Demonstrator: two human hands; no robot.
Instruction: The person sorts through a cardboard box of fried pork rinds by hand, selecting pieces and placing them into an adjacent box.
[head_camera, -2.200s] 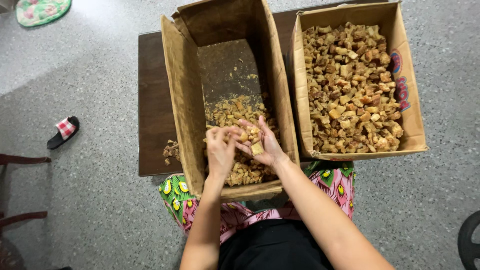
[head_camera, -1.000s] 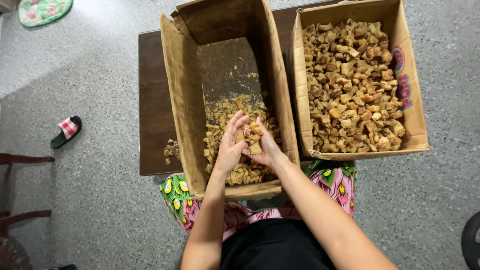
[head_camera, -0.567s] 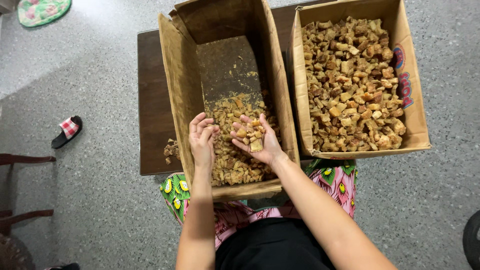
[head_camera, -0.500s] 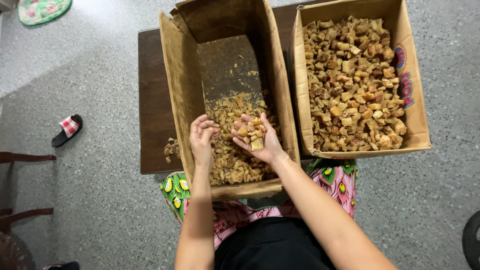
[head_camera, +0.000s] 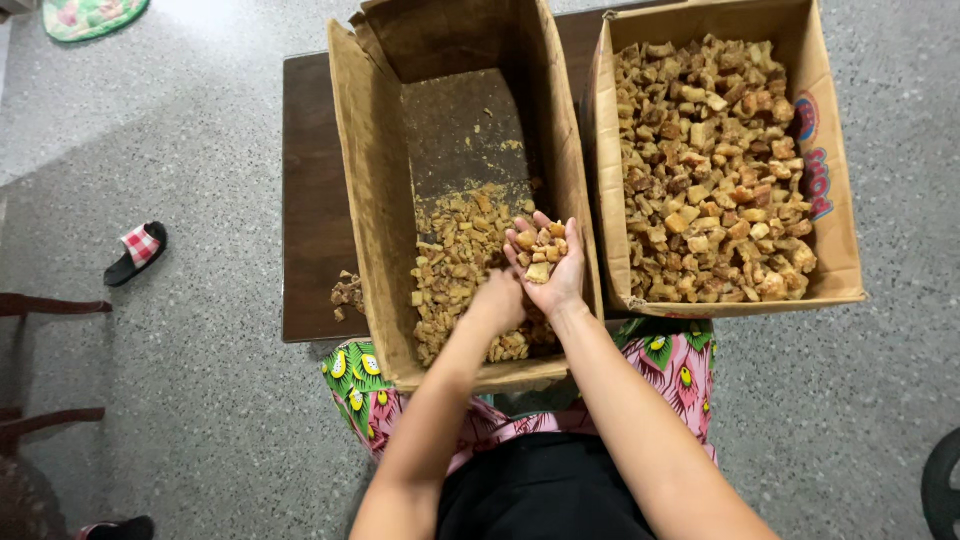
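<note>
Both hands are being held low inside the left cardboard box (head_camera: 372, 200). A small heap of brown chunks (head_camera: 541, 250) is being cradled in the right hand (head_camera: 548, 268), which is turned palm up with the fingers spread wide and slightly cupped, close against the box's right wall. The left hand (head_camera: 496, 302) is being pressed knuckles-up into the loose pile of chunks (head_camera: 458, 270) just beside it; its fingers are curled under, so whether anything is being gripped cannot be told.

The pile is being kept to the near half of the box, lying lengthwise along the box's long axis, which runs away from the person — the far half is showing only bare, stained cardboard with crumbs. The pile is lying directly under and ahead of the left hand, so that hand is the nearer one.

To the right, just beside the first box, a second cardboard box (head_camera: 828, 200) is being filled nearly to the rim with larger chunks; the two adjoining walls are standing between it and the right hand. Both boxes are being supported by a dark wooden table (head_camera: 305, 200), where a few stray pieces (head_camera: 347, 293) are lying. A sandal (head_camera: 136, 252) is lying on the floor, well apart.
</note>
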